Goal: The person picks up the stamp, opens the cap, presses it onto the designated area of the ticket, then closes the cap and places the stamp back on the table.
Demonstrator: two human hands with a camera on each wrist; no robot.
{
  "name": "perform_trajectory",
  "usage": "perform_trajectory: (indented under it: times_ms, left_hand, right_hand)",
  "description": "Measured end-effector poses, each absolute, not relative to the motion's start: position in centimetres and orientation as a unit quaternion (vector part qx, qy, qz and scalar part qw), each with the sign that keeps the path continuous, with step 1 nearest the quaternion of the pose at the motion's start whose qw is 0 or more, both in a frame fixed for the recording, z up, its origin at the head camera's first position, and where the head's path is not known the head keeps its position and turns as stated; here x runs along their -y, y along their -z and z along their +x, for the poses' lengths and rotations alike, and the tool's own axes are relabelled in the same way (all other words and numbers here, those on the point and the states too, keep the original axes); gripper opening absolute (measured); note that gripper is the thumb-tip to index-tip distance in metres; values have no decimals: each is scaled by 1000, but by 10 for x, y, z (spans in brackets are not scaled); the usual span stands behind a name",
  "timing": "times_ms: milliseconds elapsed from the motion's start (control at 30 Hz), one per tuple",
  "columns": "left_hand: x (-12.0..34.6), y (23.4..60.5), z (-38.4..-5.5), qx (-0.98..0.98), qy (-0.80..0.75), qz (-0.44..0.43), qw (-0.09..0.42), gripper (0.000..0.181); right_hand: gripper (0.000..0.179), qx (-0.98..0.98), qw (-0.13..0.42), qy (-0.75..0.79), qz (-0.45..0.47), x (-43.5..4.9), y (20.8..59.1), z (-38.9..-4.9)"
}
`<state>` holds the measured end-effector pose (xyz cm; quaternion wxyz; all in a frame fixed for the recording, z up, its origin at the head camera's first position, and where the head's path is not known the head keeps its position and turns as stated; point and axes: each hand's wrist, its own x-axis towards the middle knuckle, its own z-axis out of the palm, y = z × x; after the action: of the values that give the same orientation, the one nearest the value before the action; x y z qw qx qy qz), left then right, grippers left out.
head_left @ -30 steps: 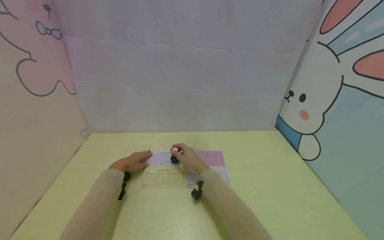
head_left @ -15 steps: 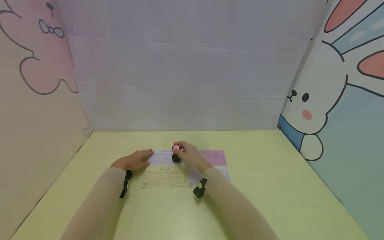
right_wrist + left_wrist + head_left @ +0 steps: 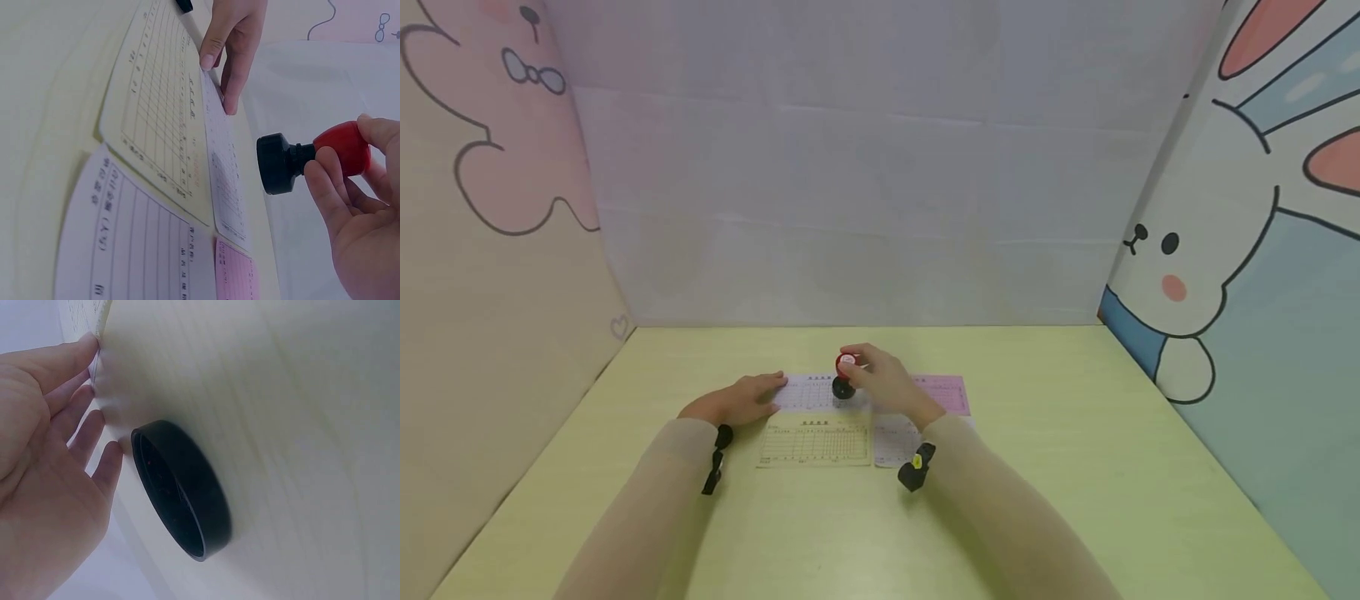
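My right hand (image 3: 889,382) grips a self-inking stamp (image 3: 340,147) by its red knob, with the black base facing the forms. In the right wrist view, the base appears apart from the paper, over the far-left lilac form (image 3: 805,393). My left hand (image 3: 739,401) touches that form's left edge with fairly straight fingers. By the left hand's fingers, a round black cap (image 3: 194,487) lies hollow side visible on the table; the hand hides it from the head view.
A yellow form (image 3: 816,442) lies in front of the lilac one. A pink form (image 3: 949,393) sits at the back right, and a white form (image 3: 895,442) lies partly under my right forearm. Printed walls and a pale backdrop (image 3: 850,208) enclose the table (image 3: 820,533).
The stamp has risen a little and shifted slightly right with my right hand. My left hand has stayed at the form's edge. The whole head view has drifted slightly.
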<state>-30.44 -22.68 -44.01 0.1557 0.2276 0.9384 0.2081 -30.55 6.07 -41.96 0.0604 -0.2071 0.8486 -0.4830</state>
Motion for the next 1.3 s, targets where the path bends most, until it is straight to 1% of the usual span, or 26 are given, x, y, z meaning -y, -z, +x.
perform_trajectory:
  times_ms: [200,367,600,867,1033,1133,1300]
  left_hand:
    - [227,441,-307,-941,-201,225,153,58]
    - [228,441,-306,-940,-203,227,152,58]
    - [227,439,-302,-940,-203,235,145,58]
    - [227,439,-301,-934,-243,218,145,57]
    - [226,442,-305,-927,-293,204,113,56]
    - [218,440,-304,-925,-308,205,89,54]
    - [197,434,-304,-923,-314,212,65,53]
  right_hand:
    - [50,-844,67,491,-203,-69,407,-301]
    - [51,-843,60,490,-214,-81,403,-299]
    - [44,-851,32,471,-232,-104,391,-295]
    - [43,-836,38,488,-247,-136,379,-291]
    - [43,-828,43,503,-244,-153,378,-289]
    - [43,-823,42,511,-243,-161,378,-288]
    - [42,-826,40,508,-242,-171,379,-288]
